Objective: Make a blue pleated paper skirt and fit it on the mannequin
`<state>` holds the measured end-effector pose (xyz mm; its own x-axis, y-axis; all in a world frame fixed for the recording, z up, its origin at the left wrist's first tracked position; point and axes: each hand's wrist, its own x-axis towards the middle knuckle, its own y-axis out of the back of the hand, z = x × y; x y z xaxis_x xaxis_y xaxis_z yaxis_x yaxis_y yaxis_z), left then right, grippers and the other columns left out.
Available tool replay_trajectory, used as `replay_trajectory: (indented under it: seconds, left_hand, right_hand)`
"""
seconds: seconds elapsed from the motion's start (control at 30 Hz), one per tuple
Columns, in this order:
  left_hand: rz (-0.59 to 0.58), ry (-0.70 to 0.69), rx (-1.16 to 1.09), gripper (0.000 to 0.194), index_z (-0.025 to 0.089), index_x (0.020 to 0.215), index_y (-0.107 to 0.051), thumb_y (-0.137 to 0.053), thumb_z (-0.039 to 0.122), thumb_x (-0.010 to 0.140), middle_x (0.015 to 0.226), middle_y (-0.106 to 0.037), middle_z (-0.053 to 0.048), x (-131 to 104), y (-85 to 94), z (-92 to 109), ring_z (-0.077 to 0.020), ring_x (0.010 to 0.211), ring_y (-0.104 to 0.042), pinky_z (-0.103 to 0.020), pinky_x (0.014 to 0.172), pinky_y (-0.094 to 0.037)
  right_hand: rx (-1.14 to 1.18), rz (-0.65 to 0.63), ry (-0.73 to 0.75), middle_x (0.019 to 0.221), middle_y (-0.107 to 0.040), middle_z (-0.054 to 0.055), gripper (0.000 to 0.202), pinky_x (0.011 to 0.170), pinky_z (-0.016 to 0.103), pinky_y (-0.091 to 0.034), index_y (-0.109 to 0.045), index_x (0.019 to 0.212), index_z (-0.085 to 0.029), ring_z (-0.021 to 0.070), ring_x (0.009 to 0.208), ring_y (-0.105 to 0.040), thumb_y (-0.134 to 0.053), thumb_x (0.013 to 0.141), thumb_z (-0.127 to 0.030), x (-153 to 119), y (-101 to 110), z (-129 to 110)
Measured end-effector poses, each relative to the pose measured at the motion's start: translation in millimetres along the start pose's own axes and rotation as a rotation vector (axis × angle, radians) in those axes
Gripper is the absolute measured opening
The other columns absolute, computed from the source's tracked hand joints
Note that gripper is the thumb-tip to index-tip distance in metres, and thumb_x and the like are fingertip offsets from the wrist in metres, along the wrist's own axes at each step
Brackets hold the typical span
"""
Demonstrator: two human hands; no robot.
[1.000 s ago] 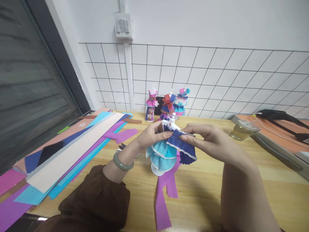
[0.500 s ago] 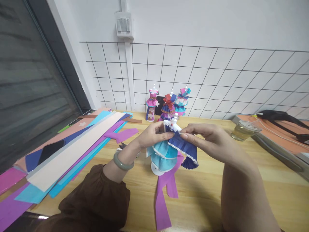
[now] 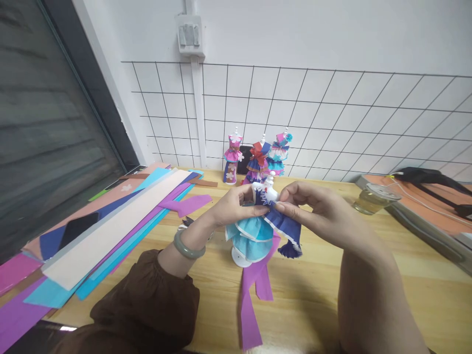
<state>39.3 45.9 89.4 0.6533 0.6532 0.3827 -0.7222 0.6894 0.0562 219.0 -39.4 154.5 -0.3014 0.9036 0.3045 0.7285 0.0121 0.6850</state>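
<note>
A small white mannequin [image 3: 272, 192] on a white base stands upright, wearing a tiered light blue skirt [image 3: 254, 238] edged in white. My left hand [image 3: 236, 206], with a bangle at its wrist, grips the dark blue top at the mannequin's left side, thumb across the waist. On the other side my right hand [image 3: 306, 204] pinches a dark blue pleated strip [image 3: 285, 226] at the waist. The strip's gathered end hangs free to the right of the skirt.
Three dressed mannequins, one in pink [image 3: 233, 155], stand near the wall. Coloured paper strips [image 3: 118, 228] and a black phone [image 3: 78, 228] lie at the left. Purple strips [image 3: 250, 314] lie in front. At the right are a cup [image 3: 374, 199] and a black strap [image 3: 431, 182].
My right fingers have shifted slightly at the waist, the index finger more bent. More of the frayed dark blue top shows on the mannequin's chest. The view has moved slightly.
</note>
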Motion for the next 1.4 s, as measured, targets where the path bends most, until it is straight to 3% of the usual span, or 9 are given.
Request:
replay_trajectory:
  seconds: [0.53, 0.73, 0.9, 1.1, 1.27, 1.4]
  left_hand:
    - [0.05, 0.037, -0.065, 0.039, 0.016, 0.099, -0.06, -0.075, 0.031, 0.066, 0.089, -0.062, -0.004, -1.2, -1.1, -0.1, -0.0131, 0.08, -0.057, -0.024, 0.068, -0.043]
    - [0.11, 0.046, -0.057, 0.038, 0.015, 0.091, -0.064, -0.078, 0.031, 0.059, 0.086, -0.064, -0.004, -1.1, -2.6, -1.0, -0.0147, 0.077, -0.058, -0.026, 0.068, -0.044]
    - [0.132, 0.011, 0.02, 0.036, 0.015, 0.091, -0.065, -0.076, 0.035, 0.063, 0.092, -0.066, -0.007, -0.3, -3.2, -1.7, -0.0185, 0.086, -0.06, -0.03, 0.075, -0.046]
    - [0.238, -0.1, 0.215, 0.062, 0.022, 0.12, -0.05, -0.074, 0.037, 0.065, 0.114, -0.061, -0.008, -1.1, -8.5, 1.9, -0.0214, 0.104, -0.057, -0.035, 0.089, -0.043]
    - [0.304, -0.112, 0.352, 0.061, 0.021, 0.115, -0.047, -0.074, 0.04, 0.064, 0.102, -0.064, -0.007, -4.1, -12.7, 4.8, -0.0213, 0.099, -0.059, -0.035, 0.088, -0.042]
    - [0.25, -0.091, 0.302, 0.052, 0.019, 0.108, -0.051, -0.073, 0.039, 0.065, 0.103, -0.063, -0.008, -2.3, -8.4, 4.3, -0.0218, 0.1, -0.059, -0.035, 0.088, -0.043]
  right_hand:
    - [-0.146, 0.035, 0.025, 0.066, -0.064, 0.0, 0.038, 0.057, 0.026, -0.046, -0.056, 0.116, -0.021, 0.0142, 0.063, -0.059, -0.052, 0.085, -0.044, -1.0, 2.0, 1.1]
    - [-0.145, 0.026, 0.012, 0.069, -0.064, 0.001, 0.036, 0.057, 0.025, -0.046, -0.057, 0.114, -0.021, 0.0144, 0.065, -0.059, -0.052, 0.085, -0.043, -1.2, 1.2, -1.9]
    - [-0.161, 0.036, 0.029, 0.067, -0.063, 0.001, 0.037, 0.053, 0.025, -0.044, -0.058, 0.113, -0.02, 0.0144, 0.062, -0.058, -0.053, 0.084, -0.043, -1.1, -0.4, -1.9]
    - [-0.189, 0.1, -0.01, 0.069, -0.062, 0.002, 0.038, 0.054, 0.024, -0.045, -0.059, 0.11, -0.02, 0.014, 0.061, -0.057, -0.052, 0.084, -0.047, 0.3, -2.2, 1.1]
    - [-0.195, 0.129, -0.027, 0.072, -0.064, 0.004, 0.039, 0.05, 0.024, -0.044, -0.06, 0.108, -0.018, 0.0143, 0.059, -0.057, -0.051, 0.084, -0.048, 1.2, -1.8, 3.7]
    - [-0.189, 0.137, -0.04, 0.074, -0.066, 0.004, 0.037, 0.049, 0.024, -0.043, -0.062, 0.103, -0.018, 0.0138, 0.058, -0.056, -0.051, 0.084, -0.048, 0.5, -1.8, 2.7]
